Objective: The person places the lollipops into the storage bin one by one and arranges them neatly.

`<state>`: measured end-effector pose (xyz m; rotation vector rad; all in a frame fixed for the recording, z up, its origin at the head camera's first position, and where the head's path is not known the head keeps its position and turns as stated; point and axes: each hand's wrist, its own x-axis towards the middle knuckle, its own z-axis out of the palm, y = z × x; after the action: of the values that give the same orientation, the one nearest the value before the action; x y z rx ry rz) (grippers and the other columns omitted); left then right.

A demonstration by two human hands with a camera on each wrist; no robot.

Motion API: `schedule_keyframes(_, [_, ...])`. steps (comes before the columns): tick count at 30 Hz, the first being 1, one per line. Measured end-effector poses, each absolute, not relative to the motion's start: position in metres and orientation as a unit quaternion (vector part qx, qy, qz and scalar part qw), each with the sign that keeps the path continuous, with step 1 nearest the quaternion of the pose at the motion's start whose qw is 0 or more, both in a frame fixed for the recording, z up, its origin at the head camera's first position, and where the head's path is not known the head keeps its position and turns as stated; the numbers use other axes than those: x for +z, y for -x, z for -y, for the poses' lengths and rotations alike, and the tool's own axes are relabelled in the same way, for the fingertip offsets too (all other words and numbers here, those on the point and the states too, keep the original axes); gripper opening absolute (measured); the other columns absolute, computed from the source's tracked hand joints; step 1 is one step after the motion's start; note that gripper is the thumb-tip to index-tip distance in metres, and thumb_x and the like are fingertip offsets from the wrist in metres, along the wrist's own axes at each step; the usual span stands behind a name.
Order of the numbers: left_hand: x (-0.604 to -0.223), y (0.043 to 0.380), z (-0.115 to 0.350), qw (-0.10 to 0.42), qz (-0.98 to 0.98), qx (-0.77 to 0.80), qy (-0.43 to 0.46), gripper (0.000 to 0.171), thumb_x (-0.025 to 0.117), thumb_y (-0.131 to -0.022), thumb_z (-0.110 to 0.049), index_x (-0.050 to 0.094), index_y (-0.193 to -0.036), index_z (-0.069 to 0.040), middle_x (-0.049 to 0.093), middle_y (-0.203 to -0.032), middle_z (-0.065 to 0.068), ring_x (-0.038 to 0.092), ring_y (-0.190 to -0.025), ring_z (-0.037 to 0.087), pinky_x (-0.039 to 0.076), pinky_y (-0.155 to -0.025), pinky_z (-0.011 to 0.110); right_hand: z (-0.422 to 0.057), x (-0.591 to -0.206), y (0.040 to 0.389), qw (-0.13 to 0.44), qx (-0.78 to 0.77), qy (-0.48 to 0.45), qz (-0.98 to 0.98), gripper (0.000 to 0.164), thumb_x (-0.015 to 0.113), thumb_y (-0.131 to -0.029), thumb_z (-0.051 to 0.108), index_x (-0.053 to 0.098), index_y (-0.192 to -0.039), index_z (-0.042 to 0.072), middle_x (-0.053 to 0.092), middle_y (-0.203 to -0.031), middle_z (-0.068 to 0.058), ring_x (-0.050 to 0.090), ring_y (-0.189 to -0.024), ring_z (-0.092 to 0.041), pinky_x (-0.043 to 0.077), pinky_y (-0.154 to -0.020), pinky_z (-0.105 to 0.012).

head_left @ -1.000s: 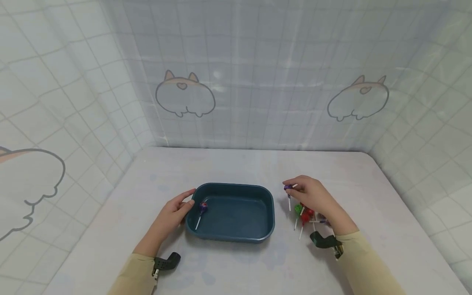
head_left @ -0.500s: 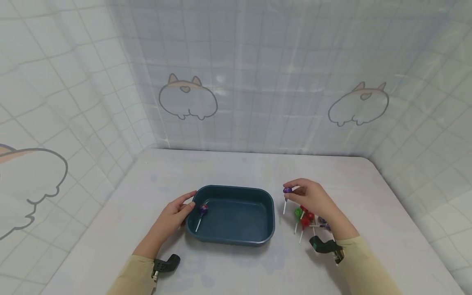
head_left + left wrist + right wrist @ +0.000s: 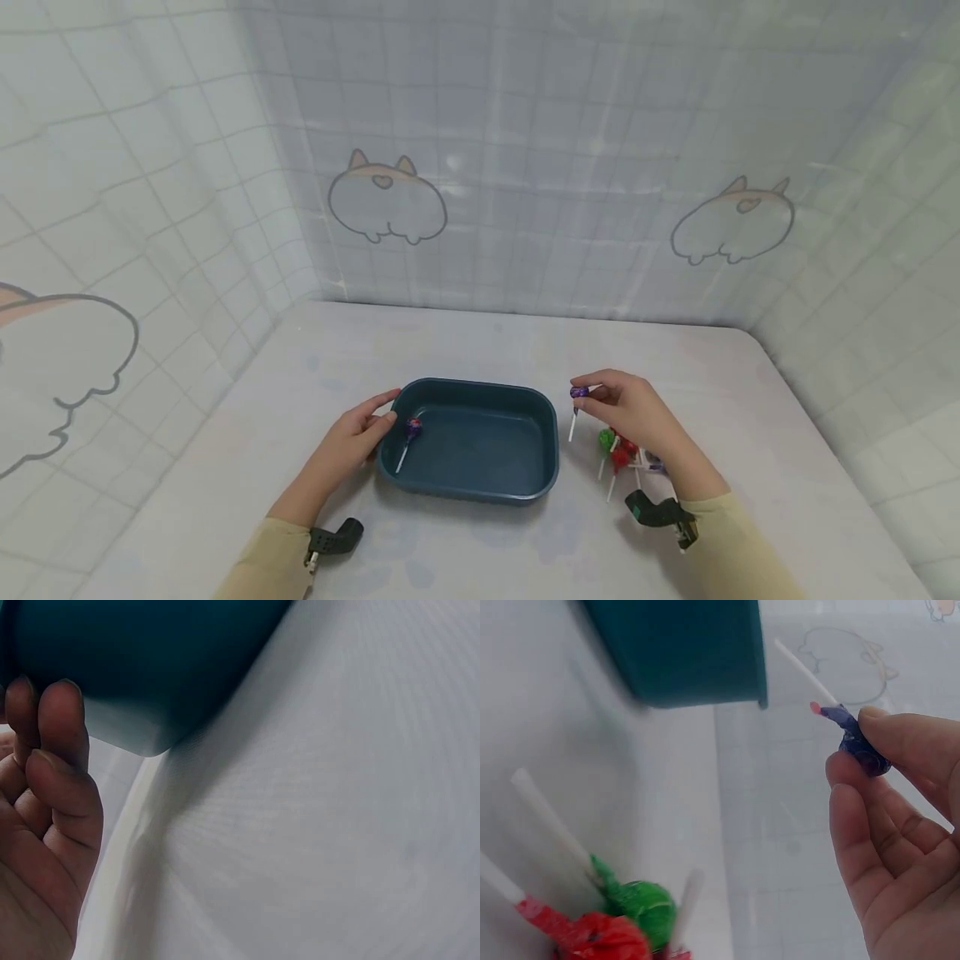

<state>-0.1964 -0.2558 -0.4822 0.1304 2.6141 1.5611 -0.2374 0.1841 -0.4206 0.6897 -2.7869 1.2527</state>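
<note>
A dark teal plastic tray stands on the table, with a purple-wrapped lollipop lying inside near its left end. My left hand holds the tray's left rim, thumb over the edge and fingers against the outer wall. Right of the tray, my right hand pinches another purple-wrapped lollipop by its candy head between thumb and fingers, stick hanging down above the table. Below that hand lie a green lollipop, red lollipops and a purple one, partly hidden by the wrist.
The white table extends around the tray, its back edge meeting a tiled-pattern curtain with cartoon animal outlines. Similar sheeting hangs at both sides. A dark wrist-worn camera juts from the left sleeve, another camera from the right.
My right hand has shifted slightly left toward the tray with the purple lollipop, away from the pile. The left hand stays at the tray's rim.
</note>
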Motion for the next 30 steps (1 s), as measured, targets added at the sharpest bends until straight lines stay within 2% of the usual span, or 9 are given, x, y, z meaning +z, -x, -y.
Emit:
schedule_keyframes(4, [-0.481,0.196,0.258,0.042,-0.856,0.513,-0.042,0.05,0.057,-0.1,-0.043,0.048,-0.146,-0.025,0.055,-0.064,0.006,0.05,-0.055,0.022,0.044,-0.052,0.032,-0.18,-0.416,0.233,0.014,0.395,-0.222,0.891,0.031,0.074,-0.09,0.036,0.071,-0.118,0.024,0.069,-0.106,0.007,0.066,-0.09,-0.011,0.055,-0.076,-0.028])
schedule_keyframes(15, [-0.484,0.194,0.259,0.046,-0.847,0.527,-0.053,0.052,0.057,-0.1,-0.043,0.048,-0.147,-0.022,0.052,-0.062,0.005,0.048,-0.053,0.02,0.044,-0.052,0.031,-0.165,-0.413,0.223,0.015,0.404,-0.224,0.887,0.03,0.076,-0.089,0.031,0.072,-0.116,0.02,0.07,-0.102,0.011,0.067,-0.091,-0.01,0.055,-0.077,-0.029])
schedule_keyframes(21, [-0.482,0.192,0.259,0.04,-0.85,0.522,-0.053,0.049,0.057,-0.1,-0.042,0.049,-0.145,-0.025,0.053,-0.062,0.005,0.048,-0.054,0.02,0.044,-0.052,0.03,-0.146,-0.407,0.223,0.015,0.399,-0.261,0.879,0.027,0.076,-0.089,0.03,0.071,-0.115,0.023,0.069,-0.104,0.013,0.067,-0.093,-0.007,0.054,-0.078,-0.027])
schedule_keyframes(30, [-0.485,0.192,0.258,0.043,-0.844,0.533,-0.055,0.05,0.057,-0.101,-0.04,0.048,-0.146,-0.022,0.053,-0.061,0.005,0.049,-0.053,0.025,0.043,-0.051,0.03,-0.114,-0.396,0.235,-0.006,0.383,-0.313,0.869,0.025,0.075,-0.091,0.028,0.07,-0.114,0.022,0.068,-0.104,0.014,0.067,-0.09,-0.002,0.054,-0.075,-0.024])
